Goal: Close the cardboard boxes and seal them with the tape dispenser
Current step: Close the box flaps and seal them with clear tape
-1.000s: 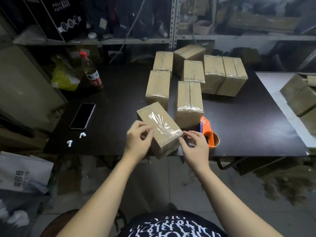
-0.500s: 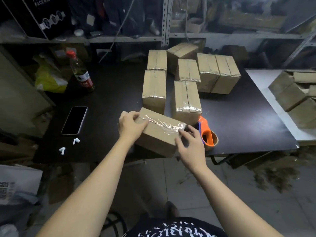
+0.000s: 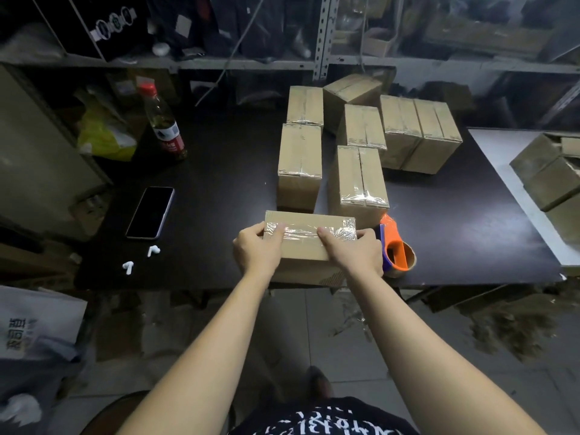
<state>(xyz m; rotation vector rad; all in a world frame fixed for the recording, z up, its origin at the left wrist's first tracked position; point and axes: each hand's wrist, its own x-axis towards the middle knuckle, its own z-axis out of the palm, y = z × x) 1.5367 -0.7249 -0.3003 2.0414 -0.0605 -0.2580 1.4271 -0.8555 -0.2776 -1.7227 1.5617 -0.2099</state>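
A closed cardboard box (image 3: pixel 306 246) lies crosswise at the front edge of the black table (image 3: pixel 219 189), with a strip of clear tape along its top. My left hand (image 3: pixel 257 249) grips its left end, thumb on the tape. On the right end rests my right hand (image 3: pixel 354 251), fingers pressed on the tape. The orange and blue tape dispenser (image 3: pixel 396 248) lies on the table just right of my right hand, untouched. Several taped boxes (image 3: pixel 361 174) stand behind.
A phone (image 3: pixel 150 212) and two white earbuds (image 3: pixel 141 259) lie on the table's left. An oil bottle (image 3: pixel 164 120) and yellow bag (image 3: pixel 105 136) stand at the back left. More boxes (image 3: pixel 552 174) sit on a white surface at right. Metal shelves (image 3: pixel 323 36) rise behind.
The box has been turned from a diagonal lie to square across the table's front edge. Both hands moved from its corners onto its two ends, over the tape.
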